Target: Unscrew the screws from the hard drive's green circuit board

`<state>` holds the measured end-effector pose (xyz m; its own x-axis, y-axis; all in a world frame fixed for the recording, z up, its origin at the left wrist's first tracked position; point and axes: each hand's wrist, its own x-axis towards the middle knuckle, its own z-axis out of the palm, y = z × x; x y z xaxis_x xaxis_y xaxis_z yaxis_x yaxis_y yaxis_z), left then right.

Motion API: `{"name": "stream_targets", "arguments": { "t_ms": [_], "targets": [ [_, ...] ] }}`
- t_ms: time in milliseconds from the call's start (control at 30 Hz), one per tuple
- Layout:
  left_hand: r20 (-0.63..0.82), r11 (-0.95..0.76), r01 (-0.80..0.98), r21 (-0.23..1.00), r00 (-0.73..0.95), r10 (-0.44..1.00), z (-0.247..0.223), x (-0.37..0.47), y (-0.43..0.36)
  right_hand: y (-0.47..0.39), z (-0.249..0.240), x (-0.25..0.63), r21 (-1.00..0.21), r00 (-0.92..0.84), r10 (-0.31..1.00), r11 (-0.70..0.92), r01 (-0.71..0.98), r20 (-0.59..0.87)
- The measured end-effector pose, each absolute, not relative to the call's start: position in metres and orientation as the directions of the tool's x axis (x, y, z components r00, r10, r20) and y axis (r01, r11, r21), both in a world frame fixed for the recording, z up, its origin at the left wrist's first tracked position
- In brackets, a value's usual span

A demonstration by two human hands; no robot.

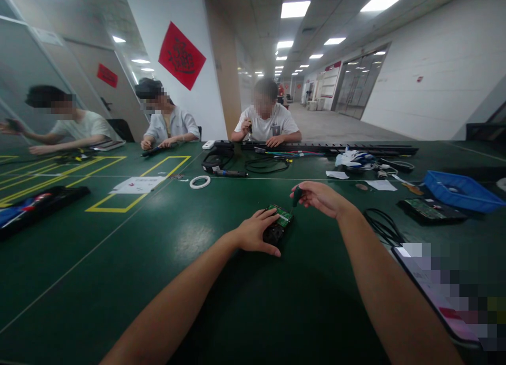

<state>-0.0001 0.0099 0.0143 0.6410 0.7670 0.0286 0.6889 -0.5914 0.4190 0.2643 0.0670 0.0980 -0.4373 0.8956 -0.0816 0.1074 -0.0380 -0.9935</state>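
Note:
A small hard drive point(280, 227) with a green circuit board facing up lies on the green table in front of me. My left hand point(256, 232) rests over its left side, fingers across the board and thumb along the near end, holding it against the table. Part of the drive is hidden beneath that hand. Closed around the dark handle of a screwdriver point(297, 196), my right hand point(318, 198) is just right of the drive's far end. The screwdriver points down toward the board's right edge; whether its tip touches cannot be made out.
To the right are a second circuit-board unit point(432, 210), a blue tray point(462, 191), black cables point(381, 225) and a tablet-like device point(438, 296). A white tape ring point(200, 182) and a black pen-like tool point(230, 173) lie beyond. Several people sit across the table.

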Motion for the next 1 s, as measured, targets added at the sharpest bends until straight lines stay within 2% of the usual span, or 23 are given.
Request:
{"name": "stream_targets", "arguments": {
  "t_ms": [433, 667, 1000],
  "targets": [
    [0.032, -0.59, 0.688, 0.422, 0.64, 0.768, 0.0143, 0.0002, 0.0099, 0.0701, 0.0946, 0.2641, -0.998, -0.463, 0.885, -0.057, 0.016, -0.058],
    [0.034, -0.589, 0.687, 0.426, 0.638, 0.769, 0.0118, -0.0003, 0.0117, 0.0718, 0.0949, 0.2673, -0.998, -0.485, 0.873, -0.047, 0.037, -0.059],
    [0.039, -0.603, 0.684, 0.409, 0.648, 0.761, 0.0149, -0.0001, 0.0095, 0.0676, 0.0941, 0.2647, -0.995, -0.429, 0.899, -0.102, -0.014, -0.086]
  ]
}}
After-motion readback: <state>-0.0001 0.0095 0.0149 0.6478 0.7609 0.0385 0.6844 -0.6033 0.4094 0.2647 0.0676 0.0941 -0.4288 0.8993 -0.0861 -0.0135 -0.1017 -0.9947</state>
